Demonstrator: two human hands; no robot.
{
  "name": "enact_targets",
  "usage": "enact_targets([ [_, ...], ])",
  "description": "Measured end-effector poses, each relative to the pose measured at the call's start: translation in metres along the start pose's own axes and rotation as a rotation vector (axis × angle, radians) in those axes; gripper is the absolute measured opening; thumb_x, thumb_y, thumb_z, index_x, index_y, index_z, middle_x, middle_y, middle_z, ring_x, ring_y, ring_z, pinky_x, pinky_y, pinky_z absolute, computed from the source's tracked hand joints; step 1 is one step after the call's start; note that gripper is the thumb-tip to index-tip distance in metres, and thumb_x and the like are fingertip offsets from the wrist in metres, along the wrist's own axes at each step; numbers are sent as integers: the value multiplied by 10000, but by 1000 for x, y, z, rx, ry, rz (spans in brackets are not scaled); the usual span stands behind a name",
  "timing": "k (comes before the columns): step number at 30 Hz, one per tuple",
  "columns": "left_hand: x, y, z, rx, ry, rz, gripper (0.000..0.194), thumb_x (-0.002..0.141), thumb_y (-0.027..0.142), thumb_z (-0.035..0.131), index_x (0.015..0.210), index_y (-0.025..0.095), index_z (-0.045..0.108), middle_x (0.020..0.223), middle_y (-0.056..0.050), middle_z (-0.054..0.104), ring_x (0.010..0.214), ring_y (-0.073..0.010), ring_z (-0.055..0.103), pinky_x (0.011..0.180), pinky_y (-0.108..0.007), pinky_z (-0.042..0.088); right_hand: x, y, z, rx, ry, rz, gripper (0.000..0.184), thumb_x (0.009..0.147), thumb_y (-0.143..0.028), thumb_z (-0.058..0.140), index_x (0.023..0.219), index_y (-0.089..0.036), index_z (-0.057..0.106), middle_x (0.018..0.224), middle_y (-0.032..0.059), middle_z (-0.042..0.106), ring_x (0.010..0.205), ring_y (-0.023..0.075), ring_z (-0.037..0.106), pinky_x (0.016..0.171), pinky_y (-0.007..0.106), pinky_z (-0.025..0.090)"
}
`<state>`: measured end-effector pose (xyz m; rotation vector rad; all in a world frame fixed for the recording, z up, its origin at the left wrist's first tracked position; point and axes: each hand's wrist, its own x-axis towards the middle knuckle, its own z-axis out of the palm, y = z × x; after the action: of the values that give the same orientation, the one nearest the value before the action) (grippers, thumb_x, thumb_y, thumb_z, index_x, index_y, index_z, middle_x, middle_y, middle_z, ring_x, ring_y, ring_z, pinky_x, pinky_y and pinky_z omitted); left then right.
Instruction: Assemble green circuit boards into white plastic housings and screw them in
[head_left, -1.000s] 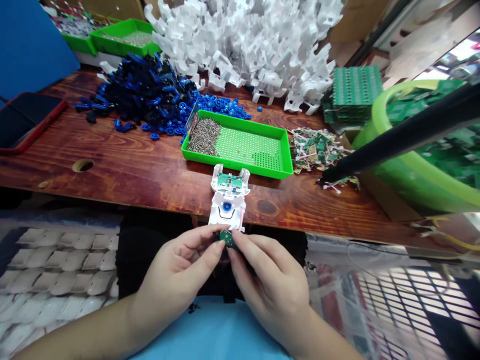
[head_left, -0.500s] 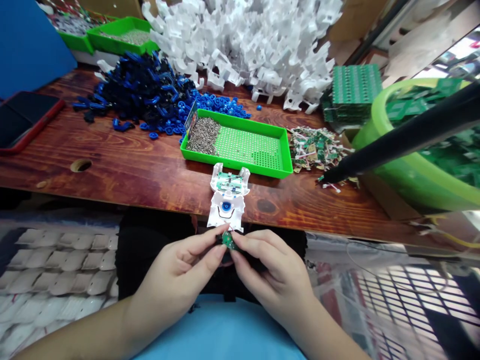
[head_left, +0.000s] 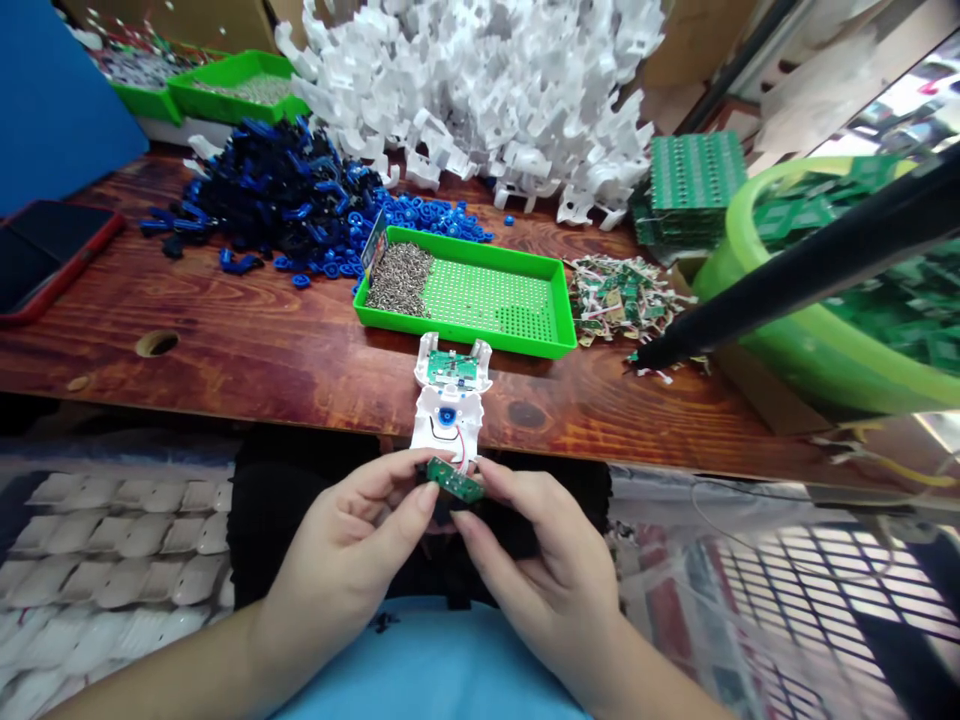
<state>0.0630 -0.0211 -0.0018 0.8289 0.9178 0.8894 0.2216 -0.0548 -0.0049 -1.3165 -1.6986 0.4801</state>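
While left hand (head_left: 349, 535) pinches one green board (head_left: 454, 482) | nearest white shells (head_left: 426, 412): two

Light-blue garment (head_left: 435, 665) — small dark marking (head_left: 384, 622), left side; forearms (head_left: 199, 650) bare

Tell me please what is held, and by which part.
A small green circuit board, its left end pinched by the left hand; whether the right hand grips it cannot be told.

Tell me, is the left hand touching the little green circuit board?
Touching. The head view shows it: the left hand's thumb overlaps the left end of the green circuit board, with no gap between them.
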Motion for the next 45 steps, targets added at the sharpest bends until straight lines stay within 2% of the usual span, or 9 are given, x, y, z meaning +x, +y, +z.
enact_targets([
  [8,2,0,2,-114,5,-87,128,826,218,635,950,230,663,870,6,740,755,-115,688,713,-178,555,0,-2,5,-47,10,15,381,752,-198,689,1096,-192,526,951,50,624,830,115,640,749,205,545],
  [13,-3,4,6,30,57,54,147,815,214,643,949,252,688,942,5,744,841,-109,683,780,-136,525,0,-5,5,-119,56,-85,413,761,-186,670,1122,-210,470,961,56,645,848,132,647,739,219,556],
  [19,-1,14,-8,131,-177,-26,293,806,171,638,1049,326,692,1099,-1,712,1047,-165,641,890,-194,504,1,1,-4,-80,-42,-190,444,746,-160,667,1133,-228,462,930,55,655,826,145,652,716,235,562],
  [27,-5,25,-34,480,-336,133,512,808,189,612,1278,372,525,1289,-2,595,1184,-216,542,1004,-258,418,-1,1,-6,143,-253,12,393,706,-198,696,1060,-228,528,909,17,642,781,120,618,686,222,524],
  [32,9,29,-40,670,89,291,197,867,276,535,1015,268,665,988,-25,688,948,-189,617,870,-224,464,13,18,-14,-26,-8,37,392,719,-200,698,1075,-233,537,925,35,624,827,154,611,737,272,522],
  [35,18,23,-39,933,92,394,157,834,269,585,963,234,668,1030,-30,631,1006,-194,561,929,-227,395,32,32,-15,-91,98,26,389,732,-210,697,1089,-232,543,996,46,616,902,171,608,833,316,508],
  [39,22,13,-31,745,-35,149,499,874,373,515,1340,234,403,1263,-72,501,984,-178,559,840,-257,463,54,39,-9,-108,3,10,348,742,-269,692,1057,-205,560,1021,65,583,959,184,592,849,330,521],
  [41,21,10,-26,548,-94,-7,575,884,413,489,1392,245,278,1198,-76,544,951,-172,572,805,-272,485,56,39,-6,-75,-71,43,333,747,-283,684,1048,-206,565,1048,72,552,1003,188,580,846,323,535],
  [45,22,8,-20,411,-124,-113,463,880,400,511,1288,241,361,1028,-43,596,988,-181,560,851,-305,470,51,37,-4,-70,-155,90,310,746,-280,675,1033,-218,576,1125,82,510,1106,211,537,939,364,503],
])
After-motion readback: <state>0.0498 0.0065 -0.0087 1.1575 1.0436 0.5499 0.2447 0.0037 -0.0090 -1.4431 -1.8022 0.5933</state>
